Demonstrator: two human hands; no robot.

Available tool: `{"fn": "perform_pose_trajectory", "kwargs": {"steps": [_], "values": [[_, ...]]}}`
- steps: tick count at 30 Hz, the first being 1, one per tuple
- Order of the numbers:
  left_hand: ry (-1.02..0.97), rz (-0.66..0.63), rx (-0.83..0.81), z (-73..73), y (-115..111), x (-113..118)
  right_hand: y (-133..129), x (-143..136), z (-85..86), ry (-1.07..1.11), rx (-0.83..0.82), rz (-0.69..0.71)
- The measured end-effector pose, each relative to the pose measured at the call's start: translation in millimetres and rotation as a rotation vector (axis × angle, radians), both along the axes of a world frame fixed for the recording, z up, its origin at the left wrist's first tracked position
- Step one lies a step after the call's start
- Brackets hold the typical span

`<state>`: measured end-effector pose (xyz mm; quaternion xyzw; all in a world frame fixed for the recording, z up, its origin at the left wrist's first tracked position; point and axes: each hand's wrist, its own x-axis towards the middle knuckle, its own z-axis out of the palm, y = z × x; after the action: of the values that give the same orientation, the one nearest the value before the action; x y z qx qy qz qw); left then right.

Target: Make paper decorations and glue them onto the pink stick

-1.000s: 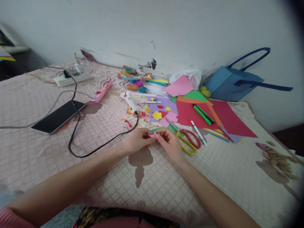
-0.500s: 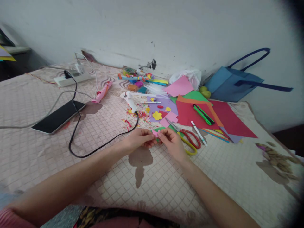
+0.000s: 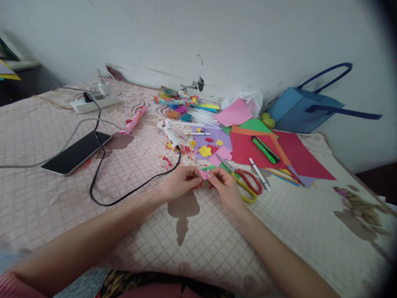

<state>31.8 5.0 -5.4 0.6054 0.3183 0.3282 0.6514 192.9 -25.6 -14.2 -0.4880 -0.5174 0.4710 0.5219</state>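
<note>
Between my two hands is a small piece of pink paper (image 3: 203,174), pinched by the fingers of both. My left hand (image 3: 182,181) grips its left side, and my right hand (image 3: 223,184) holds its right side. Part of the paper is hidden by the fingertips. Just beyond my fingers lies some green paper (image 3: 214,167), partly covered. Red-handled scissors (image 3: 252,182) and yellow-handled scissors (image 3: 248,194) rest right beside my right hand. Farther off, a yellow paper flower (image 3: 205,151) sits on a purple sheet (image 3: 221,134).
A white glue gun (image 3: 169,131) trails a black cord left past a tablet (image 3: 77,153) to a power strip (image 3: 93,102). Paper scraps litter the cloth near it. Right are red sheets (image 3: 242,147), a green cutter (image 3: 266,150), a marker (image 3: 259,174) and a blue bag (image 3: 305,108).
The fingers of my left hand have shifted slightly on the pink paper, and the paper's visible shape has changed a little. Everything else stays put.
</note>
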Motion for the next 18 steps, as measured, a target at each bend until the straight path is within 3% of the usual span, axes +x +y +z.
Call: {"fn": "perform_pose_trajectory", "kwargs": {"steps": [18], "values": [[0.03, 0.041, -0.11, -0.5, -3.9, 3.0, -4.9, -4.9, 2.5, 0.03, -0.043, -0.005]]}}
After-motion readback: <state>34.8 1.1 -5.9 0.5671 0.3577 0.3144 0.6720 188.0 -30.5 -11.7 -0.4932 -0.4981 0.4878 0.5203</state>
